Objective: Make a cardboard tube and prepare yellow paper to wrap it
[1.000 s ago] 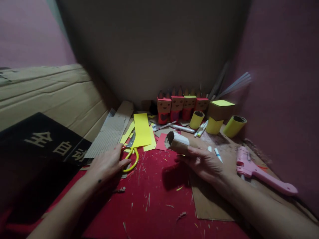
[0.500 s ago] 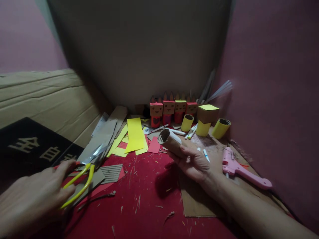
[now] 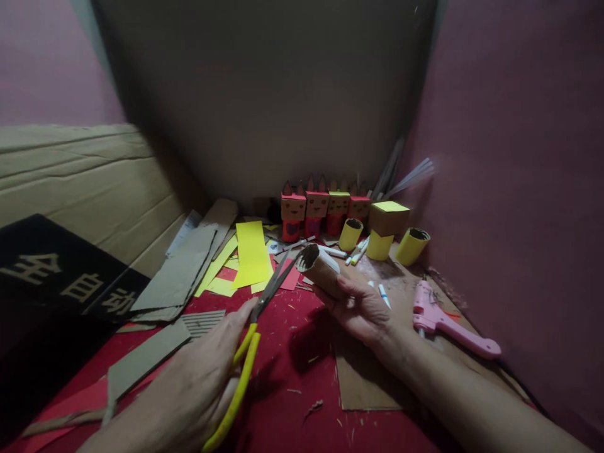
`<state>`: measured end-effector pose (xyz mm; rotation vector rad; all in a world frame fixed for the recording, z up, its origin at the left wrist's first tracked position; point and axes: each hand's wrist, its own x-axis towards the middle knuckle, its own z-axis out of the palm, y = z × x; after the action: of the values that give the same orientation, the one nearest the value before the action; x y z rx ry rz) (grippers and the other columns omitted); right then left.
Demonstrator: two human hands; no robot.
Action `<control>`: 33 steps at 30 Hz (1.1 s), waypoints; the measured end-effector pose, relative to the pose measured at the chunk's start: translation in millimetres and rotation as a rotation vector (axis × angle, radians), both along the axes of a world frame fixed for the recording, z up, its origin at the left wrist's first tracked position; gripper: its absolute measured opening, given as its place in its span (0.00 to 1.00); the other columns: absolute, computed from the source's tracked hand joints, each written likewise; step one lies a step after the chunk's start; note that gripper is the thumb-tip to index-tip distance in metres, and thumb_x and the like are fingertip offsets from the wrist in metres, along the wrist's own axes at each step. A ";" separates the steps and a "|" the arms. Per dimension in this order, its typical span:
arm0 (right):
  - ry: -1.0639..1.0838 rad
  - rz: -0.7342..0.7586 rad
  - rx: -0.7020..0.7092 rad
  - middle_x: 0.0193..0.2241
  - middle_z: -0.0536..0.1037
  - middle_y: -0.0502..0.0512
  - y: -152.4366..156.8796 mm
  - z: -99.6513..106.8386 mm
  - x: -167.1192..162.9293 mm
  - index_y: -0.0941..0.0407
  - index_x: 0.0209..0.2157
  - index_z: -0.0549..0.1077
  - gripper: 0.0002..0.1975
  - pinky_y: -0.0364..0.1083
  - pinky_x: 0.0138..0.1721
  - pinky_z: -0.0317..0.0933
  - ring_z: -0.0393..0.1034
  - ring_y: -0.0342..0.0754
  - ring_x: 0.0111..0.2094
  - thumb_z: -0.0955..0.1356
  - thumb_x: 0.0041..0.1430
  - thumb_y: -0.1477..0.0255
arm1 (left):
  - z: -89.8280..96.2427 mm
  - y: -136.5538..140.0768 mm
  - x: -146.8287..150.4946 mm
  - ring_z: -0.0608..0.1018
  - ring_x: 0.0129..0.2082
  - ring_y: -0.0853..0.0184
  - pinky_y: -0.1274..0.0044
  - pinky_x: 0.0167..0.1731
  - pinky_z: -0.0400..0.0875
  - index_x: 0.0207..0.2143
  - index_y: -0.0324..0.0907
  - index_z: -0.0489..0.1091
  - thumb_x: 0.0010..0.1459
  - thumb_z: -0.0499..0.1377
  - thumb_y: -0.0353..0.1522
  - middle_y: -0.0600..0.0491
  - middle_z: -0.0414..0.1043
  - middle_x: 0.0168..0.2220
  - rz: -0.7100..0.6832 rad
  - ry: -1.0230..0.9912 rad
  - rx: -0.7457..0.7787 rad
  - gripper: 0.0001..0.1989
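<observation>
My left hand [image 3: 212, 358] grips a pair of scissors [image 3: 248, 358] with yellow handles, its blades pointing up and to the right. The blade tips come close to the near rim of a brown cardboard tube [image 3: 323, 270]; whether they touch it I cannot tell. My right hand [image 3: 361, 308] is wrapped round that tube, holding it tilted above the red surface with its open end facing left. Part of the tube's side shows a whitish patch, and its inside is dark.
Yellow paper strips [image 3: 251, 255] and cardboard pieces [image 3: 179, 270] lie at left. Box-headed figures [image 3: 317, 211] stand at the back beside yellow tubes [image 3: 413, 245] and markers [image 3: 358, 251]. A pink glue gun [image 3: 443, 324] rests at right on cardboard. Scraps litter the red cloth [image 3: 283, 409].
My left hand has brought the scissors from the left side toward the tube, blades swinging to its rim. My right hand holds the tube almost as before.
</observation>
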<state>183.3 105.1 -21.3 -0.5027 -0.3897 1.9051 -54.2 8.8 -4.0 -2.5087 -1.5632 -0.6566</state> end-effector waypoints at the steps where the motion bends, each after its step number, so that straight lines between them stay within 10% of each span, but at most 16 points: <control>1: -0.006 0.004 -0.001 0.34 0.81 0.57 0.2 -0.4 0.1 0.59 0.33 0.77 0.16 0.51 0.47 0.66 0.74 0.51 0.37 0.73 0.36 0.82 | -2.7 2.1 2.7 0.75 0.51 0.59 0.71 0.47 0.74 0.64 0.42 0.50 0.57 0.49 0.31 0.44 0.68 0.56 -0.028 0.059 -0.021 0.31; 33: -0.008 0.003 -0.094 0.36 0.80 0.59 4.5 -4.5 0.6 0.61 0.35 0.77 0.17 0.51 0.47 0.67 0.74 0.51 0.40 0.72 0.39 0.84 | -39.8 22.5 6.8 0.79 0.30 0.64 0.77 0.24 0.73 0.67 0.37 0.33 0.62 0.45 0.28 0.39 0.73 0.46 -0.038 0.199 0.285 0.34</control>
<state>183.8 109.7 -25.8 -0.5722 -0.3066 1.9312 -47.4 31.3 -43.8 -2.3170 -1.2599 -0.5681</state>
